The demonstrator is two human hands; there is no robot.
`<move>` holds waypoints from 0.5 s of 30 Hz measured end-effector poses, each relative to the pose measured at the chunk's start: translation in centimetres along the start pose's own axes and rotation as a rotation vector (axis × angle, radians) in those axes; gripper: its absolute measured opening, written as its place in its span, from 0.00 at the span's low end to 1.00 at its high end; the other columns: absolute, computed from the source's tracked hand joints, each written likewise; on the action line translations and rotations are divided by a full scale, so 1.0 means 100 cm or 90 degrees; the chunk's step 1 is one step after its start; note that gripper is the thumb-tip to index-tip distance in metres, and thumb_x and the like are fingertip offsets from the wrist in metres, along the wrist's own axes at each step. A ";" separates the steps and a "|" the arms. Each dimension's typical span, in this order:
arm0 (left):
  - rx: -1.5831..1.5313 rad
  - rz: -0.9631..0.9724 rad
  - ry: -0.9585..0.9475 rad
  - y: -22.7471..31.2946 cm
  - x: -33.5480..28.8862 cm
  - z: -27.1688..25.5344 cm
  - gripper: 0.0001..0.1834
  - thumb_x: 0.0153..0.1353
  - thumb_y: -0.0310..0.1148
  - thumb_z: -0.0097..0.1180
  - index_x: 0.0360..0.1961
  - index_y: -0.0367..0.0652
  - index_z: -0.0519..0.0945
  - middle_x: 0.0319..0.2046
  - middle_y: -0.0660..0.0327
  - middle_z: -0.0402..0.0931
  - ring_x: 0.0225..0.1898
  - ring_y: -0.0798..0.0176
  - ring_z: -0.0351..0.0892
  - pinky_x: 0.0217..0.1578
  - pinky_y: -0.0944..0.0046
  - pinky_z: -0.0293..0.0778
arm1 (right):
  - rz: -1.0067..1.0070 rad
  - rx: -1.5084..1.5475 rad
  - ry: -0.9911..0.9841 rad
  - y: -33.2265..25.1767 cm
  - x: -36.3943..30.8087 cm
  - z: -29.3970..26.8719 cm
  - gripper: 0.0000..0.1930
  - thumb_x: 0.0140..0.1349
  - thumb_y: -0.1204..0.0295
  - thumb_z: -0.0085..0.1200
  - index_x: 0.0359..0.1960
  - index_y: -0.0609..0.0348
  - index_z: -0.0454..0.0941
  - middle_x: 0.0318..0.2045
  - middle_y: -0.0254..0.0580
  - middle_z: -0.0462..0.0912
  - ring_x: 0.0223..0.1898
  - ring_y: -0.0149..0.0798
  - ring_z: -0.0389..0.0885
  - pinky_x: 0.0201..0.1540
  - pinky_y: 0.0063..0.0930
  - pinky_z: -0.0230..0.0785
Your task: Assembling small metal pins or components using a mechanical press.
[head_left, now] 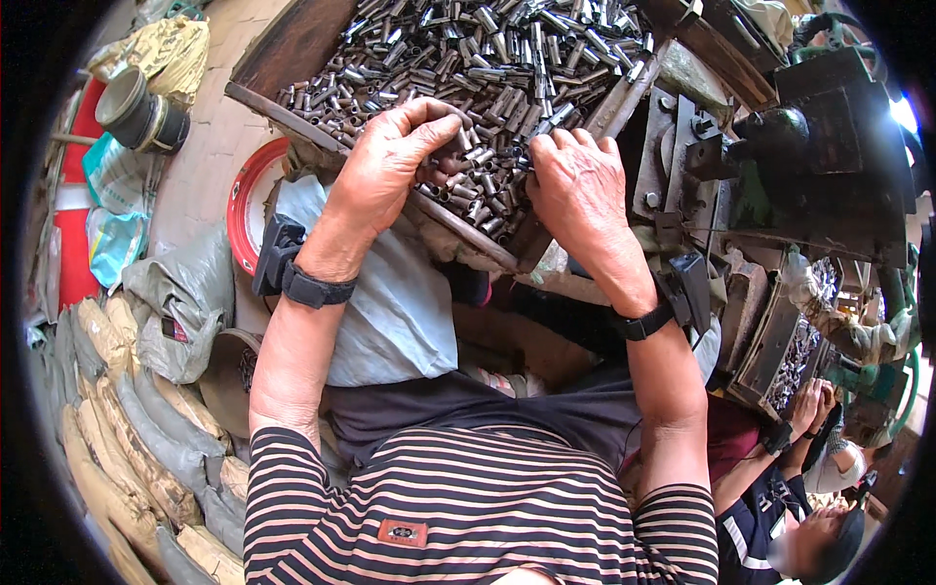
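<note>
A wooden tray [458, 232] heaped with short metal tubes [507, 73] lies in front of me, some dull brown and some shiny. My left hand [405, 146] is over the near left part of the heap, thumb and fingers curled together. Whatever is between those fingertips is hidden. Above the tray's near right corner, my right hand [582, 180] is closed with its knuckles up. Dark metal pieces show beside its fingers, but I cannot make out what it grips. Both wrists wear black straps with small devices.
A dark, greasy machine [819, 146] stands close on the right. Beyond it another person's hands [807, 409] are beside a second tray of metal pieces [795, 361]. On the left are a red-rimmed basin [244, 210], a grey bag [180, 302] and stacked filled sacks [146, 439].
</note>
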State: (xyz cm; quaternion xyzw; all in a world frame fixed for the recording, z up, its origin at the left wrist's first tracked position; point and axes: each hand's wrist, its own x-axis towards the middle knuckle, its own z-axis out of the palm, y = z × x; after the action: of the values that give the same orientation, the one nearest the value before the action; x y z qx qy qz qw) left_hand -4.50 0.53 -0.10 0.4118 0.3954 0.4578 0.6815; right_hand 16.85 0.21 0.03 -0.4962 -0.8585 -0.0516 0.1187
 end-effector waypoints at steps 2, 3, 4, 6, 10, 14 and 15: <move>0.011 -0.001 0.006 0.000 -0.001 0.001 0.08 0.63 0.34 0.54 0.41 0.43 0.76 0.28 0.68 0.77 0.24 0.76 0.74 0.25 0.76 0.72 | 0.041 0.047 0.031 -0.002 -0.001 -0.003 0.09 0.46 0.71 0.58 0.28 0.57 0.73 0.29 0.41 0.76 0.38 0.44 0.75 0.41 0.39 0.62; 0.022 -0.001 0.009 0.000 -0.001 0.002 0.08 0.63 0.34 0.54 0.40 0.43 0.76 0.28 0.68 0.77 0.24 0.77 0.74 0.25 0.76 0.72 | 0.040 0.047 0.031 -0.002 -0.002 -0.004 0.09 0.46 0.71 0.58 0.28 0.57 0.73 0.29 0.41 0.76 0.38 0.44 0.75 0.41 0.39 0.62; 0.022 -0.001 0.010 0.001 -0.001 0.003 0.08 0.63 0.34 0.54 0.40 0.43 0.76 0.28 0.68 0.77 0.24 0.77 0.74 0.25 0.76 0.72 | 0.047 0.076 0.044 -0.001 -0.003 -0.006 0.09 0.46 0.72 0.58 0.28 0.58 0.73 0.30 0.43 0.77 0.37 0.46 0.76 0.41 0.38 0.64; 0.032 -0.013 0.033 0.002 -0.004 0.007 0.08 0.63 0.34 0.54 0.40 0.43 0.76 0.28 0.68 0.77 0.24 0.77 0.74 0.24 0.77 0.71 | 0.055 0.104 0.059 0.000 -0.006 -0.007 0.09 0.46 0.72 0.59 0.29 0.58 0.72 0.30 0.44 0.78 0.36 0.47 0.76 0.40 0.38 0.66; -0.008 -0.012 0.008 0.003 -0.008 0.016 0.09 0.62 0.33 0.55 0.40 0.40 0.75 0.30 0.66 0.77 0.26 0.75 0.75 0.25 0.76 0.74 | 0.175 0.484 0.090 0.001 -0.015 -0.017 0.07 0.51 0.74 0.56 0.31 0.60 0.73 0.22 0.42 0.77 0.25 0.37 0.76 0.31 0.30 0.68; -0.065 -0.037 -0.012 -0.003 -0.008 0.028 0.08 0.63 0.31 0.53 0.42 0.41 0.75 0.30 0.64 0.78 0.26 0.74 0.76 0.25 0.76 0.74 | 0.281 0.836 0.067 0.002 -0.028 -0.019 0.05 0.56 0.77 0.54 0.34 0.62 0.75 0.23 0.31 0.75 0.25 0.21 0.71 0.29 0.17 0.65; -0.062 -0.037 -0.013 -0.004 -0.009 0.032 0.08 0.63 0.31 0.53 0.42 0.41 0.75 0.30 0.64 0.78 0.26 0.74 0.76 0.25 0.76 0.74 | 0.304 0.922 0.057 0.001 -0.031 -0.020 0.04 0.57 0.78 0.53 0.34 0.63 0.75 0.23 0.29 0.75 0.25 0.20 0.71 0.29 0.16 0.65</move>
State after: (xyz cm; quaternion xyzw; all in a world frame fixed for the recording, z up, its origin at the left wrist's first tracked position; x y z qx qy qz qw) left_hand -1.70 -1.02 0.81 0.3714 0.3774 0.4520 0.7178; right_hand 18.68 -2.76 1.21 -0.4639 -0.5416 0.5316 0.4570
